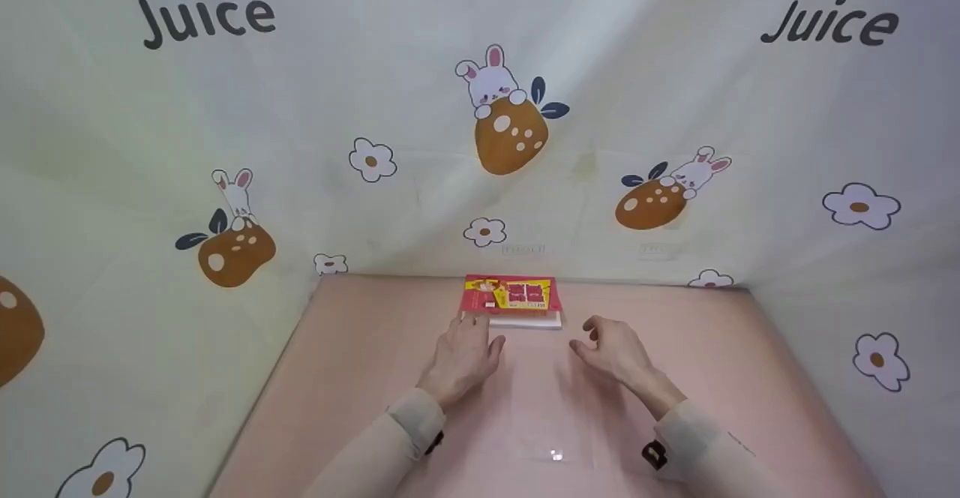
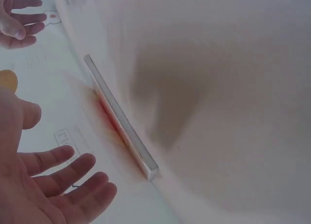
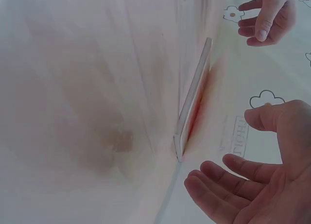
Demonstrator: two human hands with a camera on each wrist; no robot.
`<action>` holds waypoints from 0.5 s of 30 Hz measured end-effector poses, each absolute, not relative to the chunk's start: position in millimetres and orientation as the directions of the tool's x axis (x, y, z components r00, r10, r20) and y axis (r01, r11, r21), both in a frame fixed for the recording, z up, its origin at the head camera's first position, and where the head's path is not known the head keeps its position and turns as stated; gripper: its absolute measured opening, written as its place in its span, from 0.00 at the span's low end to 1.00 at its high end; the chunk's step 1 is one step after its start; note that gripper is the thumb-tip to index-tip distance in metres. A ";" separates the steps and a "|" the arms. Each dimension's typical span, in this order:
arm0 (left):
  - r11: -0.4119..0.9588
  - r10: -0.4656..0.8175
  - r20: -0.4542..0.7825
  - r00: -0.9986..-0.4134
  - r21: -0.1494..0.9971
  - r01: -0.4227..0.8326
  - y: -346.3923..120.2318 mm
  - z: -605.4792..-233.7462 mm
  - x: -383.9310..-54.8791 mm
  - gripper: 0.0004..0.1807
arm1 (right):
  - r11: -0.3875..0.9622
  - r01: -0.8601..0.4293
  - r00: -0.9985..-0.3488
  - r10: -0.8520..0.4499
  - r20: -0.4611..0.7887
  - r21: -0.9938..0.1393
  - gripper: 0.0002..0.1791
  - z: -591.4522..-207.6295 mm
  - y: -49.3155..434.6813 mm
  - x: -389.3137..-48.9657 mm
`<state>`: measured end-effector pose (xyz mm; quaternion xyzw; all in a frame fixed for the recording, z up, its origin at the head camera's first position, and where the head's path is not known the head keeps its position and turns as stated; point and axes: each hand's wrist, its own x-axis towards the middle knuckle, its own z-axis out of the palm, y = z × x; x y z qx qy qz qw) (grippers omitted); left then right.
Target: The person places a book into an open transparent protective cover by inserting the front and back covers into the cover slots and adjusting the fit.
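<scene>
A flat red and yellow box with printed pictures and a white side edge lies at the far end of the pink table, against the backdrop. My left hand is beside its near left corner, fingertips overlapping the edge in the head view. Off its near right corner hovers my right hand, thumb and fingers apart. Both hands have relaxed, slightly bent fingers and hold nothing. In the right wrist view the right hand shows its palm, with the box's white edge beyond the fingertips.
A pale cloth backdrop with printed rabbits, flowers and "Juice" lettering rises behind and on both sides of the pink table. On the tabletop, between the forearms, a clear shiny patch catches the light.
</scene>
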<state>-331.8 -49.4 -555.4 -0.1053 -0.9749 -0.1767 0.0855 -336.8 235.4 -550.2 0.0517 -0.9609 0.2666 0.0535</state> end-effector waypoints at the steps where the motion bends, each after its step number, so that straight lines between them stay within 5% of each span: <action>1: 0.914 0.166 0.194 -0.967 0.339 0.225 -49.5 -554.7 -333.1 0.36 | 0.852 -0.120 -0.990 -0.065 0.124 -0.510 0.24 -549.4 235.5 -338.4; 15: 0.939 0.095 0.188 -0.977 0.310 0.151 -52.9 -543.6 -361.4 0.27 | 0.810 -0.035 -0.999 -0.009 0.048 -0.585 0.30 -535.9 237.7 -371.7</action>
